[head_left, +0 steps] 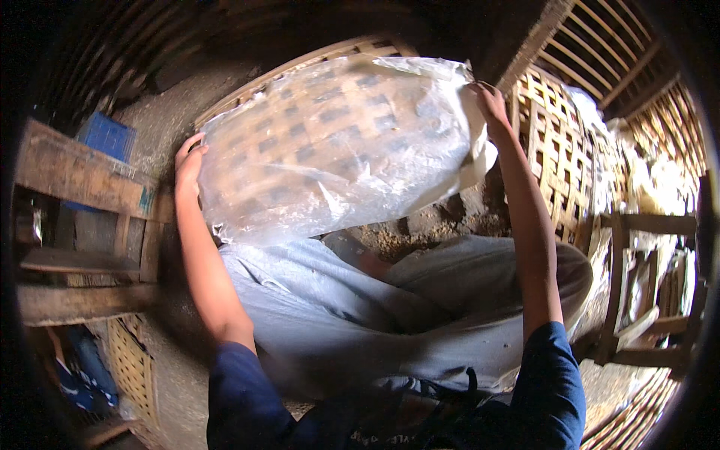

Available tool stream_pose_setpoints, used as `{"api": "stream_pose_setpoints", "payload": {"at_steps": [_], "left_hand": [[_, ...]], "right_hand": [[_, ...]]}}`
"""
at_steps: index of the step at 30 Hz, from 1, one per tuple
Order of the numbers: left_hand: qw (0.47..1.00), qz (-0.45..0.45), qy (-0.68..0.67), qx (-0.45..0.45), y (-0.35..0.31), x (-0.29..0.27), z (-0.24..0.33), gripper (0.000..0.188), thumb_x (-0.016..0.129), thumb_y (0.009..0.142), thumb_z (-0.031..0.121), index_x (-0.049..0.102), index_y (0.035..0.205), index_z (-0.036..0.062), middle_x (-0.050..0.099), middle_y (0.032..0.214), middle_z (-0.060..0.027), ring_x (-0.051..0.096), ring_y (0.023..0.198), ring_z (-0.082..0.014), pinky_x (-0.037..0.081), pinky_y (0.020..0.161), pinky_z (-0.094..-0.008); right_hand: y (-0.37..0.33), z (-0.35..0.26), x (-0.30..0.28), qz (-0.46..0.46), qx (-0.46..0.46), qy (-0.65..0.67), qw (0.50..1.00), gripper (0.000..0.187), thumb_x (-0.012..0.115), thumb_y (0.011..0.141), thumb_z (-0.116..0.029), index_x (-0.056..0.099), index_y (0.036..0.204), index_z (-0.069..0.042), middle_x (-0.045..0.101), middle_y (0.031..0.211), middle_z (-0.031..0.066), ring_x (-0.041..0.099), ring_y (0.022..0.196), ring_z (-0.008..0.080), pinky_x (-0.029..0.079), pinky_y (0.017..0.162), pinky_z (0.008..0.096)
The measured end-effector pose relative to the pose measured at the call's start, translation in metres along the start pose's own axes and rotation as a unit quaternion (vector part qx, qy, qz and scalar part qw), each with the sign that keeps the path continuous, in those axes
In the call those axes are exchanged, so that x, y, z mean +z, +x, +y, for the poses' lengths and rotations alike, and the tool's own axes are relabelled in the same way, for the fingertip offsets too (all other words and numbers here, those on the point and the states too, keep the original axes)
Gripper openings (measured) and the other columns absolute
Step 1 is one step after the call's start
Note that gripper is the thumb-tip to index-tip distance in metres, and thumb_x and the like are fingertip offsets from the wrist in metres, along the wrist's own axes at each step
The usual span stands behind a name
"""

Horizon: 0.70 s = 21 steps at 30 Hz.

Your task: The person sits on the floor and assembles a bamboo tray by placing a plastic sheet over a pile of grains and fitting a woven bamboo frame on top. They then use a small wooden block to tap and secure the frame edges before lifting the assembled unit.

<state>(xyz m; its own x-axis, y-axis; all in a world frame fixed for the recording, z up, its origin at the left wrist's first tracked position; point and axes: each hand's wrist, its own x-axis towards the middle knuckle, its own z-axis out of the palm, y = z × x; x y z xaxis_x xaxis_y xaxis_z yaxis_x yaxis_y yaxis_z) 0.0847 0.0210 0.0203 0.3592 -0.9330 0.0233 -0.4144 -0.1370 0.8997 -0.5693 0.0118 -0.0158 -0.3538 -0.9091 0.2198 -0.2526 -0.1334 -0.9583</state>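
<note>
A woven bamboo panel (225, 103) lies in front of my folded legs, mostly under a clear, wrinkled plastic sheet (330, 150) through which its open weave shows. At the panel's left end, my left hand (191, 161) has its fingers curled round the edge of the plastic sheet. My right hand (490, 106) grips the sheet's far right corner, with its fingers partly hidden behind the plastic. Loose folds of the sheet hang below that hand, and its near edge reaches my knees.
Another woven bamboo lattice (551, 142) stands at the right, near a wooden frame (619, 285). A wooden bench (82, 172) and a blue crate (109, 136) are at the left. At the lower left, a person's clothing (86, 367) shows beside a woven panel (133, 367).
</note>
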Motion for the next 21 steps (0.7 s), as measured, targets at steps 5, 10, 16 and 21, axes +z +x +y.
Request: {"api": "stream_pose_setpoints", "payload": {"at_steps": [5,10,16,21], "left_hand": [[0.999,0.018,-0.044,-0.001,0.010,-0.032,-0.023,0.041,0.058,0.088,0.005,0.070,0.127,0.0087,0.065,0.132,-0.0093,0.059,0.121,-0.0187,0.041,0.104,-0.0267],[0.995,0.062,-0.073,0.025,0.032,-0.020,-0.042,0.044,0.055,0.084,-0.001,0.068,0.126,-0.0008,0.070,0.123,-0.0146,0.065,0.111,-0.0188,0.047,0.097,-0.0258],[0.990,0.142,-0.014,-0.009,0.036,-0.029,-0.050,0.036,0.059,0.085,0.007,0.073,0.118,0.0019,0.073,0.116,-0.0107,0.068,0.100,-0.0152,0.050,0.090,-0.0265],[0.986,0.137,0.099,0.014,0.048,-0.009,-0.044,0.046,0.066,0.083,0.022,0.069,0.127,0.0077,0.069,0.125,-0.0148,0.066,0.113,-0.0256,0.046,0.098,-0.0324]], "right_hand": [[0.033,-0.017,0.052,0.045,0.064,0.010,0.997,0.017,0.065,0.090,-0.023,0.065,0.081,-0.009,0.058,0.073,-0.0028,0.048,0.062,0.0079,0.038,0.056,0.0262],[0.114,0.006,0.040,0.003,-0.137,-0.200,0.970,0.025,0.068,0.090,-0.028,0.073,0.097,-0.004,0.067,0.081,0.0021,0.059,0.071,0.0148,0.047,0.066,0.0318],[0.174,0.016,0.073,-0.002,-0.169,-0.311,0.935,0.051,0.060,0.092,-0.057,0.073,0.109,-0.011,0.073,0.096,0.0140,0.068,0.085,0.0270,0.051,0.076,0.0401],[0.212,0.003,0.062,0.090,-0.272,-0.317,0.904,0.057,0.059,0.092,-0.058,0.069,0.119,-0.009,0.072,0.106,0.0163,0.067,0.098,0.0369,0.052,0.085,0.0461]]}}
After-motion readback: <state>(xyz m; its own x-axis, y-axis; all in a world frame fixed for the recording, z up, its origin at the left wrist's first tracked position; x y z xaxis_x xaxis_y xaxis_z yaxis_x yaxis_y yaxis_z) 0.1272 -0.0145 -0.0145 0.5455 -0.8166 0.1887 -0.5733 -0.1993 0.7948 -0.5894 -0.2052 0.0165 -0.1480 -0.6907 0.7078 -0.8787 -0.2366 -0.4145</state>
